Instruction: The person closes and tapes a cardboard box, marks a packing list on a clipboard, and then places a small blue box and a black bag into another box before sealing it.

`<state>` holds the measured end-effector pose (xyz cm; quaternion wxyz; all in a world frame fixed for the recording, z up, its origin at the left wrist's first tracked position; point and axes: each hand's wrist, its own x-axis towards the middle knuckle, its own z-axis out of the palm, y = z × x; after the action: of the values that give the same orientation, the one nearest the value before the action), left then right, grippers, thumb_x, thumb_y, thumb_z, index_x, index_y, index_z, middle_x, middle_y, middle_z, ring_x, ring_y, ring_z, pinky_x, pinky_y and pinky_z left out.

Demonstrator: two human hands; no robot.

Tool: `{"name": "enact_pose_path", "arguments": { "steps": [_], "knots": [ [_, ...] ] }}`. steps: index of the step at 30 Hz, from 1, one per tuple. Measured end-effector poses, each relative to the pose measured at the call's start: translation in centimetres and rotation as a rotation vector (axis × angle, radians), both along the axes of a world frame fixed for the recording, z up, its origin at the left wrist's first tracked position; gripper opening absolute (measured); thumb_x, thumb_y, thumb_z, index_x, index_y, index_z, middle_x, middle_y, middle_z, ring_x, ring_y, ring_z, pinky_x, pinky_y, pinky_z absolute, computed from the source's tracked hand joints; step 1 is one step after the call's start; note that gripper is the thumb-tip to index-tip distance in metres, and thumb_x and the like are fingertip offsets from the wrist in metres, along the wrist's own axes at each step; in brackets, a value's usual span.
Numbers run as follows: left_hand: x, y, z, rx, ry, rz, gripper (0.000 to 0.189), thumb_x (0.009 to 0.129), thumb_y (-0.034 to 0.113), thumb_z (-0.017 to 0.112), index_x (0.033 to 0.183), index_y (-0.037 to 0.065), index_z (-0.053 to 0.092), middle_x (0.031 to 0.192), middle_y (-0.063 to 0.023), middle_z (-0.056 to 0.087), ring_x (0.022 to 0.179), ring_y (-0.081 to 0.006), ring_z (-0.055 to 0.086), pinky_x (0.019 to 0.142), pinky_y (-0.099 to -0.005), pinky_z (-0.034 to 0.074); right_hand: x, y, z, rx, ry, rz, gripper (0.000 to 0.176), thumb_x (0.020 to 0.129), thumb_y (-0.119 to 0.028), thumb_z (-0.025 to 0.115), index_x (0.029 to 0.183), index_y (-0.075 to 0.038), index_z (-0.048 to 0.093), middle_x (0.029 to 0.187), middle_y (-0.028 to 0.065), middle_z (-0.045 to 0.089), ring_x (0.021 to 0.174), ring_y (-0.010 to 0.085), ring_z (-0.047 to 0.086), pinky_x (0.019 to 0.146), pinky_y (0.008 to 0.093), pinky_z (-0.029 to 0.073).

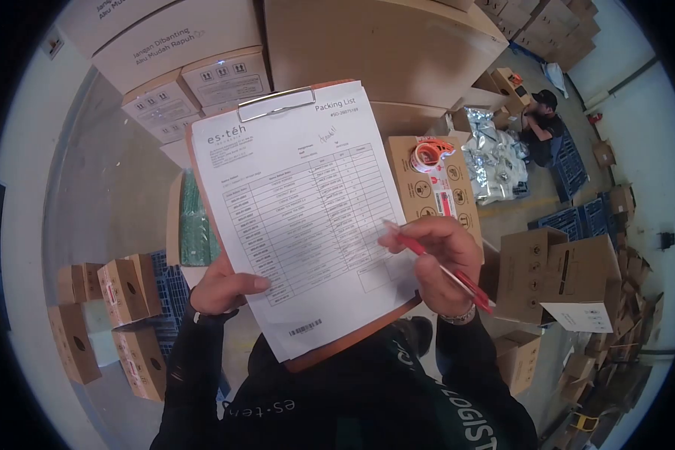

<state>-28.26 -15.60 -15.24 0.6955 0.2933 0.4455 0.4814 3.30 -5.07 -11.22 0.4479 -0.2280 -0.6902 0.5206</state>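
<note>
A brown clipboard [315, 358] carries a printed packing list [307, 217] under its metal clip. My left hand [229, 286] is closed on the clipboard's lower left edge, with the thumb lying on the paper. Between the fingers of my right hand [444, 262] is a red and white pen [457, 279], its tip near the right side of the printed table. The hand is over the paper's right edge.
Large cartons [382, 52] stand just beyond the clipboard. A tape dispenser [429, 155] rests on a carton at the right, near silver bags [495, 161]. A person in a black cap [544, 127] sits farther back. Open cartons [529, 274] stand at right, more boxes [124, 289] at left.
</note>
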Motion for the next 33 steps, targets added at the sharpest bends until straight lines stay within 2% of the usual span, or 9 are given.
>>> {"name": "enact_pose_path", "arguments": {
  "steps": [3,6,9,12,15,18,27,30,33],
  "knots": [
    [0.1,-0.4,-0.2,0.012,0.022,0.033,0.085,0.072,0.004,0.072,0.151,-0.001,0.04,0.144,-0.0197,0.057,0.131,-0.0323,0.055,0.109,-0.0444,0.044,-0.2,0.6,-1.8,-0.061,0.211,0.104,0.035,0.097,-0.014,0.068,0.124,0.006,0.056,0.11,0.019,0.072,0.097,0.0202,0.07,0.091,0.0343,0.053],
    [0.5,-0.8,-0.5,0.026,0.012,0.062,0.086,0.071,0.005,0.072,0.151,-0.001,0.04,0.143,-0.0202,0.057,0.129,-0.033,0.056,0.108,-0.0445,0.045,-0.5,-0.3,-0.8,-0.039,0.033,-0.086,0.026,0.097,-0.011,0.067,0.115,0.006,0.061,0.102,0.0172,0.072,0.094,0.0225,0.071,0.089,0.0335,0.053],
    [1.1,-0.8,-0.9,0.029,-0.011,0.107,0.085,0.07,0.006,0.072,0.15,-0.002,0.042,0.141,-0.0209,0.058,0.128,-0.0332,0.058,0.107,-0.0445,0.045,-0.1,0.7,-1.1,0.233,-0.105,-0.097,0.02,0.098,-0.013,0.064,0.103,0.006,0.065,0.093,0.0156,0.071,0.087,0.0234,0.07,0.081,0.0326,0.054],
    [0.6,-1.7,-1.3,0.026,-0.014,0.134,0.083,0.069,0.007,0.072,0.147,-0.003,0.045,0.138,-0.0213,0.06,0.125,-0.0336,0.06,0.106,-0.0444,0.047,0.0,0.7,-1.7,0.337,-0.016,-0.055,0.024,0.1,-0.017,0.061,0.093,0.005,0.067,0.083,0.0136,0.068,0.076,0.0224,0.066,0.069,0.0324,0.052],
    [0.7,-2.0,-1.7,0.019,-0.057,0.175,0.083,0.067,0.007,0.072,0.145,-0.004,0.046,0.135,-0.0213,0.063,0.121,-0.0338,0.062,0.102,-0.0432,0.05,0.1,0.4,-2.6,0.296,0.029,-0.126,0.028,0.101,-0.021,0.06,0.086,0.003,0.065,0.078,0.0123,0.067,0.067,0.0188,0.062,0.061,0.0312,0.048],
    [0.6,-2.0,-2.5,0.04,-0.105,0.198,0.083,0.065,0.006,0.072,0.143,-0.006,0.047,0.133,-0.0211,0.064,0.117,-0.0338,0.065,0.099,-0.0421,0.052,-0.5,-0.5,-2.4,0.135,0.078,-0.263,0.029,0.1,-0.017,0.062,0.077,0.0,0.06,0.072,0.0103,0.064,0.061,0.0161,0.059,0.057,0.0298,0.045],
    [0.1,-2.7,-3.1,0.045,-0.193,0.207,0.084,0.063,0.006,0.071,0.142,-0.008,0.048,0.131,-0.0221,0.064,0.116,-0.0344,0.066,0.099,-0.042,0.053,-0.9,-0.8,-3.6,0.258,-0.105,-0.382,0.031,0.09,-0.004,0.076,0.068,-0.003,0.053,0.061,0.0059,0.059,0.049,0.0119,0.051,0.047,0.0285,0.038],
    [0.1,-2.9,-2.9,0.056,-0.239,0.2,0.083,0.064,0.005,0.071,0.142,-0.008,0.048,0.132,-0.0224,0.064,0.116,-0.0346,0.066,0.099,-0.0422,0.053,-1.5,-1.1,-3.3,0.301,-0.182,-0.447,0.034,0.089,-0.004,0.077,0.066,-0.003,0.052,0.059,0.0046,0.057,0.048,0.0117,0.051,0.046,0.0288,0.038],
    [-0.3,-2.9,-3.4,0.059,-0.238,0.166,0.081,0.065,0.004,0.071,0.142,-0.007,0.049,0.134,-0.0221,0.063,0.116,-0.0347,0.066,0.099,-0.0424,0.053,-2.0,-1.5,-4.3,0.262,-0.076,-0.621,0.031,0.092,-0.005,0.073,0.069,-0.003,0.054,0.061,0.0044,0.057,0.049,0.0133,0.052,0.048,0.029,0.04]
  ]
}}
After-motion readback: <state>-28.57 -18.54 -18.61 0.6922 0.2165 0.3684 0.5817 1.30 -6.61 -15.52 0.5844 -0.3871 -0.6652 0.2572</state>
